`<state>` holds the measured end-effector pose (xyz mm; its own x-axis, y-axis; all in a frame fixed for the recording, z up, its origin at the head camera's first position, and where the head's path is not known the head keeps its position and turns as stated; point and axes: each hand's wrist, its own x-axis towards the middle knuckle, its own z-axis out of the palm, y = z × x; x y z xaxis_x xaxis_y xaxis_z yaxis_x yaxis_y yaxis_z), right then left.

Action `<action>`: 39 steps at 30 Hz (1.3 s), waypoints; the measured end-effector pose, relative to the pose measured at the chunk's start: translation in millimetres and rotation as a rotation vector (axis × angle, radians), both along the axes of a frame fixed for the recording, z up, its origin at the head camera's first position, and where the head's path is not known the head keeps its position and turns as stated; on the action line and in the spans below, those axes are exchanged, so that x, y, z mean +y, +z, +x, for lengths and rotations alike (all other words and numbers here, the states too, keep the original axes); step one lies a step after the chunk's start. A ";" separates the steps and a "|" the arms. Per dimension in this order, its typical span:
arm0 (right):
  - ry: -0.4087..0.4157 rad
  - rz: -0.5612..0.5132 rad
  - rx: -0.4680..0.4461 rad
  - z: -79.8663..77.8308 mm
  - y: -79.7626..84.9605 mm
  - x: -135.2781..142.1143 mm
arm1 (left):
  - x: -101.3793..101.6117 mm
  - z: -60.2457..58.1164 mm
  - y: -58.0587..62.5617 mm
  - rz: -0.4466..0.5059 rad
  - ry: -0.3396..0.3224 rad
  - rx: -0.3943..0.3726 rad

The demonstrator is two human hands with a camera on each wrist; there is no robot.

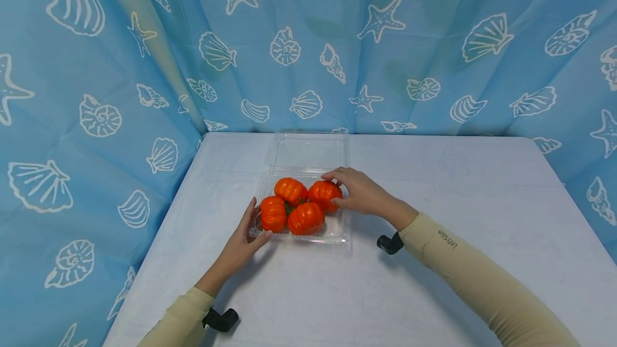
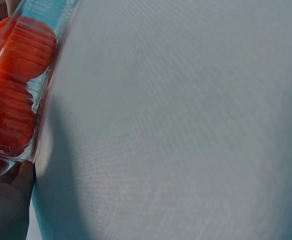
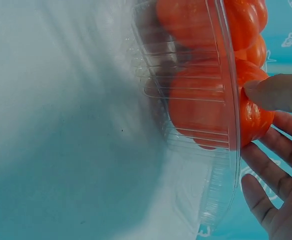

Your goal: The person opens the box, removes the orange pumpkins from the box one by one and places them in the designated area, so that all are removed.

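Plainly, in the head view the work sits at the middle of the frame, where a clear plastic box (image 1: 340,234) lies on the white-covered counter (image 1: 308,293), its lid (image 1: 308,152) folded back toward the top. Four orange pumpkins are in it, and the one at the box's upper right, the right pumpkin (image 1: 325,195), is between the right hand's (image 1: 359,191) thumb and fingers. At the box's lower left corner, the left hand (image 1: 243,238) is spread, thumb along the near edge and fingers up the left side. That is a sound brace: light box, so a gentle touch should be enough to stop it sliding without bending the wall.

From the left wrist, the box shows at the upper left, with the thumb against its corner at the lower left. It would be best to leave the pressure there, clear of the pumpkins behind the plastic.

Over at the right wrist, the thumb lies on the right pumpkin's ribbed face, with fingers curved around its far side, right of centre. A loose pinch on opposite sides should suit such a rounded shape; the fingertips ought to clear the rim and not drag on it.
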<state>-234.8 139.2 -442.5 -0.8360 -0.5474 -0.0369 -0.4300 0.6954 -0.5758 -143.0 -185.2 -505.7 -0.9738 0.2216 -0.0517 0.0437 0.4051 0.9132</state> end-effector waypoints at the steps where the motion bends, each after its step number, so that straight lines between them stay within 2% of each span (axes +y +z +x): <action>1: -0.002 0.004 0.000 0.0 -0.1 -0.1 | -0.1 0.0 -0.1 -0.002 -0.001 0.002; 11: -0.054 0.058 0.017 0.6 1.4 -1.6 | 1.1 1.1 2.3 0.020 0.000 -0.005; 19: -0.055 0.083 0.030 0.1 -0.2 -2.2 | 2.7 0.9 2.5 0.035 0.005 -0.010; 34: 0.024 0.088 0.161 4.6 2.8 -1.7 | 1.0 1.0 1.6 0.018 -0.007 0.007; 39: 0.033 0.141 0.154 6.3 4.0 -2.4 | 0.4 0.7 0.9 0.007 0.000 -0.002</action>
<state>-228.5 136.9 -438.5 -0.8195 -0.5730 0.0115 -0.5291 0.7487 -0.3994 -142.3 -184.7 -504.8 -0.9736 0.2223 -0.0516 0.0424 0.3983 0.9163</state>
